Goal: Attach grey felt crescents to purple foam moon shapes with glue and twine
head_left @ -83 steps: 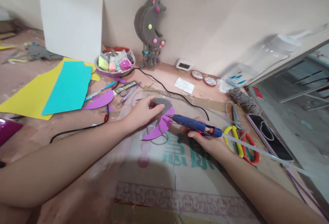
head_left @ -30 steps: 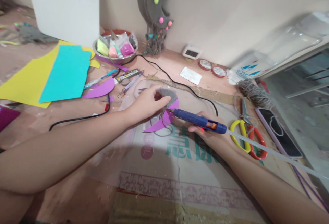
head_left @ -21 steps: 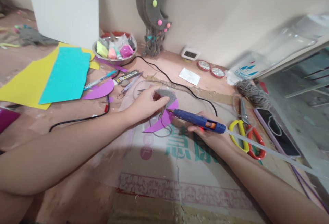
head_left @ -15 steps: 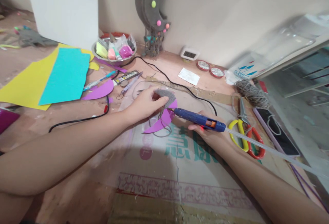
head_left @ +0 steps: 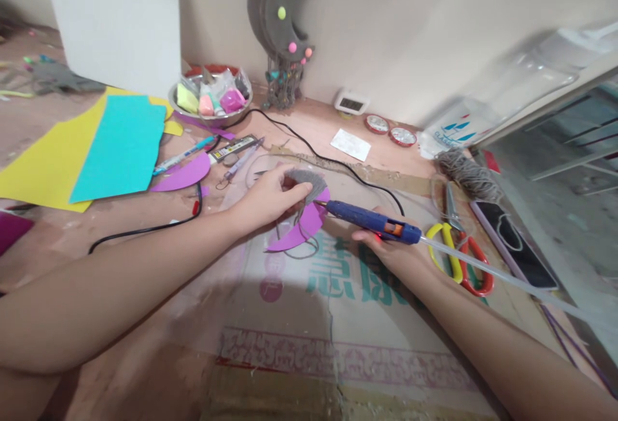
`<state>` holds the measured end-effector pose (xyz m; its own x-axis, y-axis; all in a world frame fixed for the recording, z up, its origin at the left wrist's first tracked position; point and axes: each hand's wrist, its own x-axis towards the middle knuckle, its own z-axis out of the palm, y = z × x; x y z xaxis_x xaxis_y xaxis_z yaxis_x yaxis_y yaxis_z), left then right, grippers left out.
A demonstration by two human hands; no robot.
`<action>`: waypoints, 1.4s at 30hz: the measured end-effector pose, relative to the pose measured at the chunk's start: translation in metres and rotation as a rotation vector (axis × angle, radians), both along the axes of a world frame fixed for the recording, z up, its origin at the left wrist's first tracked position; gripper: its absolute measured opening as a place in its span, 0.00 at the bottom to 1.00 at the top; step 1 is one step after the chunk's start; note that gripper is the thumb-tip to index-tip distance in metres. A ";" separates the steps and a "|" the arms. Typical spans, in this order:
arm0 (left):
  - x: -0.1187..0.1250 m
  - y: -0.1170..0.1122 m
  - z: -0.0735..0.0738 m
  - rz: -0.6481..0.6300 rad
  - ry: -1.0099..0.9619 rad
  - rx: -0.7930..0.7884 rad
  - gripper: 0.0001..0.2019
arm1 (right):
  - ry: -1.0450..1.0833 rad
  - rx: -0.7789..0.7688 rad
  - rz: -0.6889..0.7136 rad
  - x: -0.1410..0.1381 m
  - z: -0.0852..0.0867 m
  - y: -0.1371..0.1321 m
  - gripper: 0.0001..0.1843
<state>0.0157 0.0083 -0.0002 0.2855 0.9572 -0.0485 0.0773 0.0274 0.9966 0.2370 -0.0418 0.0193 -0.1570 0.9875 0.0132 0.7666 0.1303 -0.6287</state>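
Note:
Between the thumb and fingers of my left hand is a purple paper crescent, its upper part wrapped in grey yarn. A loose loop of that yarn hangs beneath the crescent. My right hand grips a blue hot glue gun with a red light glowing near the thumb. Its nozzle points left and meets the crescent's edge where the yarn ends; whether glue is coming out is too small to tell. A long clear glue stick sticks out of the gun's rear.
Scissors, a phone and a grey yarn skein lie at right. A black cable crosses behind my hands. Coloured sheets and a metal bowl of clay packets are at left. A grey moon ornament leans at the wall.
The view has shifted slightly, so everything sits a little further left. Both hands keep their holds, and the nozzle stays at the crescent's edge.

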 end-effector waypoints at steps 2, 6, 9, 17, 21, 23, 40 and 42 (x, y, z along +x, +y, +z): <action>0.000 0.000 0.000 0.005 -0.009 -0.005 0.05 | 0.007 -0.005 -0.044 -0.001 0.001 0.000 0.20; 0.001 0.000 0.001 0.017 -0.029 -0.013 0.06 | 0.047 -0.019 -0.067 0.000 0.000 0.002 0.21; 0.001 0.000 0.002 0.016 -0.047 -0.031 0.06 | 0.067 -0.033 -0.081 0.001 -0.001 0.003 0.22; -0.001 0.001 -0.002 -0.002 -0.039 0.010 0.06 | 0.102 -0.077 -0.110 0.004 -0.002 0.002 0.20; -0.001 0.000 -0.002 0.002 -0.040 0.001 0.07 | 0.105 -0.031 -0.096 0.006 -0.004 0.003 0.17; -0.001 0.000 -0.001 0.002 -0.045 -0.010 0.08 | 0.111 -0.014 -0.083 0.007 -0.006 0.004 0.16; 0.000 -0.001 0.002 -0.003 -0.117 -0.041 0.07 | 0.143 0.014 -0.097 0.015 -0.013 0.008 0.12; 0.000 -0.001 0.003 -0.002 -0.108 -0.038 0.07 | 0.138 0.004 -0.093 0.014 -0.011 0.008 0.12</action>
<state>0.0158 0.0072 0.0024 0.2931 0.9546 -0.0536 -0.0300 0.0652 0.9974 0.2511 -0.0337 0.0081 -0.0608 0.9976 0.0322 0.6819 0.0651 -0.7286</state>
